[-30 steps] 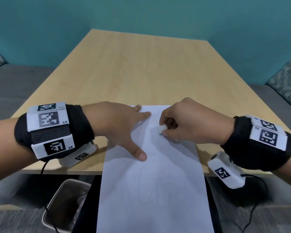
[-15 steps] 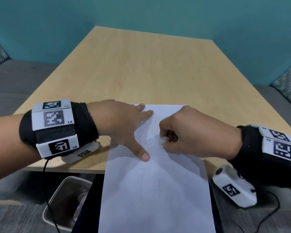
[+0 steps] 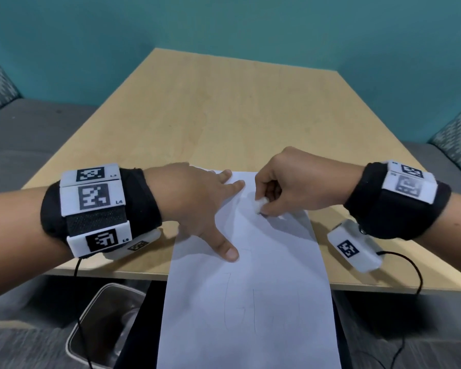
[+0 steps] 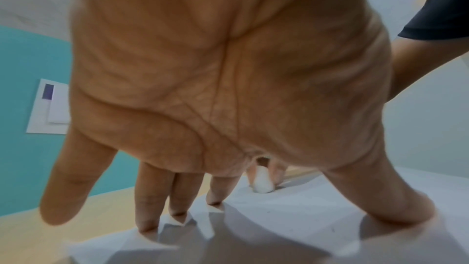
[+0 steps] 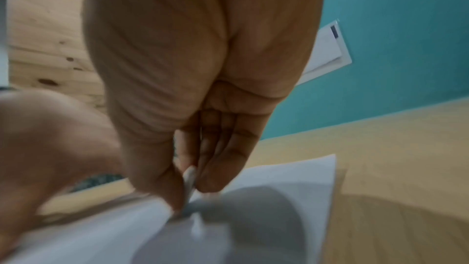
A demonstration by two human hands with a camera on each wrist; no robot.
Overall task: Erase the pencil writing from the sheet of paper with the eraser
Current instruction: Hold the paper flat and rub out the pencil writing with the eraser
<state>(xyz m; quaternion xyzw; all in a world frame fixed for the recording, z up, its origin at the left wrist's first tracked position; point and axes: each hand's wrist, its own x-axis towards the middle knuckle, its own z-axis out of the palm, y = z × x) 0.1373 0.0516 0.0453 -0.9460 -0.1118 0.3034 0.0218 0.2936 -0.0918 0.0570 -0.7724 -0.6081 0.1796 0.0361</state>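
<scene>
Setting: wooden table [image 3: 224,115], teal wall behind.
Eraser [image 3: 258,204]: your right hand [image 3: 298,182] pinched it on the paper [image 3: 250,302], shifted farther up since a second ago.
Left hand [image 3: 192,198]: splayed flat, pinning the sheet.
Progress: lower pencil marks [image 3: 253,307] weren't erased yet.

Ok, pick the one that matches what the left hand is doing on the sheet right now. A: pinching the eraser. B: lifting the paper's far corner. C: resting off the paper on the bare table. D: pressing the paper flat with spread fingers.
D: the left hand lies spread, fingertips and thumb on the sheet of paper, while the right hand pinches the eraser.
</scene>
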